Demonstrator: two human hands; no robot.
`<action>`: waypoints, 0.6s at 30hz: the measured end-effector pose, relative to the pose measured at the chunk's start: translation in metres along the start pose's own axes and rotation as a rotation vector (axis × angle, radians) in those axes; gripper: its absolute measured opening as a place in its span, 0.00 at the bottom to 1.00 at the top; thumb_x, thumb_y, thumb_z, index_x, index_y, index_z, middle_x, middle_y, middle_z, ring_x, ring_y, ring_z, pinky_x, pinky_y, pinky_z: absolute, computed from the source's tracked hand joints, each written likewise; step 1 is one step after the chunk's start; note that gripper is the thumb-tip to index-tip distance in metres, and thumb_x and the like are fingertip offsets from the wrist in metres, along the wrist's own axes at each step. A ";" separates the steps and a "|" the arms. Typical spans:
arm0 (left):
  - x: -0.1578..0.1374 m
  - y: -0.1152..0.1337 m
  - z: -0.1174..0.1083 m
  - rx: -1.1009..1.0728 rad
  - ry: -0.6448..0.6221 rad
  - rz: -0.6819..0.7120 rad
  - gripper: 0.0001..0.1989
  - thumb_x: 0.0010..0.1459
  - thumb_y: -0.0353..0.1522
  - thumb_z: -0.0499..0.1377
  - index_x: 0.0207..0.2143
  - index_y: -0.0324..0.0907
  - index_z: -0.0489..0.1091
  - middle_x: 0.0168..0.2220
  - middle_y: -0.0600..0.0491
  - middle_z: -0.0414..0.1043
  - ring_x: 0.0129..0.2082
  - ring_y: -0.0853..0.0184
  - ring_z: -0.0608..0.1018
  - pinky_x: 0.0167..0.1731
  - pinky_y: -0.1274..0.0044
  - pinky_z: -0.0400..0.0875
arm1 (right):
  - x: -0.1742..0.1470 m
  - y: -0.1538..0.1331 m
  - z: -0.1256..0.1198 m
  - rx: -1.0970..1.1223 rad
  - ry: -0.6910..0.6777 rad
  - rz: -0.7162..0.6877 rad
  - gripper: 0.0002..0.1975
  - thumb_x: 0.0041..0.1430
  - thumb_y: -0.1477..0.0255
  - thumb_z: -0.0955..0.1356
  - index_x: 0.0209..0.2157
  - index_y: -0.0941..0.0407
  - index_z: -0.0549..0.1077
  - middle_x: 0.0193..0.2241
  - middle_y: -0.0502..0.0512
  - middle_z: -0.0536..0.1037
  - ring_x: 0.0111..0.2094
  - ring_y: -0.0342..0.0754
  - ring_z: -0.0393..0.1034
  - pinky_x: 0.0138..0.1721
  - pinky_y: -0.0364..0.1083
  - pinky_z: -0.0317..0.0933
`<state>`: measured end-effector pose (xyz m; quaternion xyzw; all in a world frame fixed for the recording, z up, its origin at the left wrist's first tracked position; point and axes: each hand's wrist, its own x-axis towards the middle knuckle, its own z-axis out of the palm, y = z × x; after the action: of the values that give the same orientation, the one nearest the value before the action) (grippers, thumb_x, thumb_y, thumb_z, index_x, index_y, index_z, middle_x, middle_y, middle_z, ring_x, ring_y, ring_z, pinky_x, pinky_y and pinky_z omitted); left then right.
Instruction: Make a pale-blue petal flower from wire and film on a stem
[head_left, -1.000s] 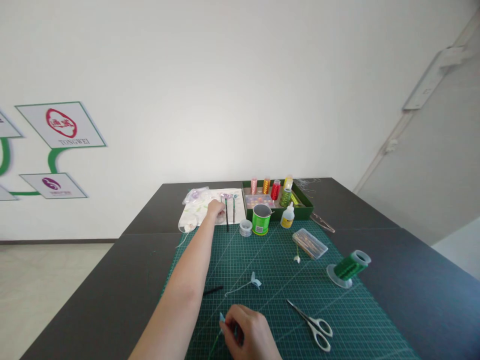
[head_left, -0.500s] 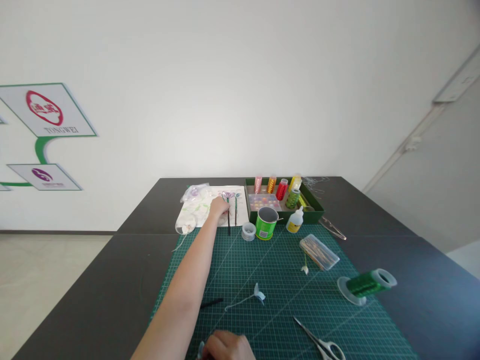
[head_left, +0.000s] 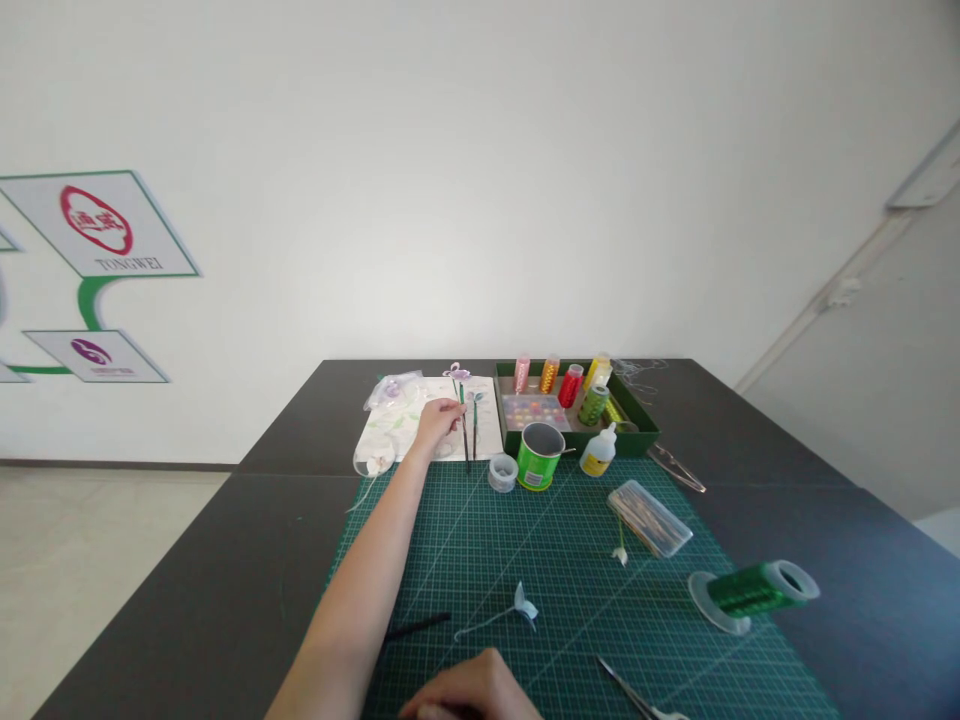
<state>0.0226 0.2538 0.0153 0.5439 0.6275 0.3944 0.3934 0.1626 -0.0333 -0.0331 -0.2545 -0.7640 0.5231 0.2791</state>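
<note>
My left hand reaches far across the table, its fingertips pinched on the thin stem of a purple flower, whose head stands above the hand. Right by the fingers, two slim dark sticks lie over the white paper. At the bottom edge is my right hand, curled and partly cut off; whatever its fingers hold is hidden. Ahead of it, a pale blue flower with a white wire stem lies on the green cutting mat. A black stick lies beside my left forearm.
A green tray holds several thread spools. In front are a green can, clear round container and glue bottle. Rightward lie a box of cotton swabs, green spool and scissors. A plastic bag is at back left.
My left hand has lifted the purple flower off the paper, its head now higher. My right hand has shifted a little, and the pale blue piece by its fingers is out of sight.
</note>
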 end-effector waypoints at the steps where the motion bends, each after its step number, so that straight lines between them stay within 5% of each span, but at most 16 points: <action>1: -0.006 0.003 -0.002 -0.050 0.005 0.037 0.14 0.56 0.41 0.64 0.33 0.37 0.75 0.27 0.51 0.76 0.23 0.71 0.75 0.21 0.82 0.65 | 0.004 -0.008 -0.009 -0.015 0.065 0.000 0.20 0.69 0.56 0.64 0.41 0.54 0.83 0.31 0.54 0.84 0.29 0.47 0.78 0.30 0.42 0.68; 5: -0.036 0.020 -0.016 -0.382 -0.082 0.230 0.21 0.44 0.46 0.72 0.28 0.37 0.73 0.22 0.53 0.72 0.24 0.70 0.74 0.24 0.80 0.67 | 0.019 -0.046 -0.069 -0.179 0.338 0.086 0.18 0.70 0.61 0.64 0.35 0.57 0.81 0.26 0.54 0.81 0.23 0.44 0.70 0.25 0.42 0.61; 10: -0.091 0.049 -0.030 -0.463 -0.235 0.323 0.20 0.45 0.44 0.73 0.28 0.38 0.73 0.24 0.54 0.74 0.23 0.72 0.73 0.28 0.78 0.70 | 0.053 -0.068 -0.130 -0.426 0.656 0.066 0.13 0.67 0.65 0.66 0.43 0.58 0.79 0.36 0.59 0.82 0.29 0.47 0.72 0.32 0.45 0.64; 13: -0.120 0.063 -0.033 -0.477 -0.243 0.339 0.20 0.45 0.43 0.74 0.29 0.38 0.73 0.24 0.55 0.73 0.24 0.71 0.74 0.29 0.78 0.70 | 0.071 -0.071 -0.138 -0.354 0.637 0.104 0.14 0.65 0.65 0.66 0.45 0.58 0.78 0.35 0.58 0.81 0.26 0.47 0.71 0.30 0.46 0.65; 18: -0.145 0.077 -0.038 -0.476 -0.236 0.382 0.20 0.46 0.43 0.74 0.28 0.38 0.72 0.25 0.55 0.73 0.25 0.70 0.75 0.28 0.79 0.69 | 0.078 -0.080 -0.134 -0.081 0.526 0.141 0.13 0.63 0.62 0.66 0.33 0.57 0.75 0.29 0.56 0.80 0.22 0.46 0.71 0.21 0.43 0.61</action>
<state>0.0307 0.1143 0.1097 0.5867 0.3544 0.5308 0.4985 0.1915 0.0819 0.0945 -0.4452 -0.6658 0.4263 0.4205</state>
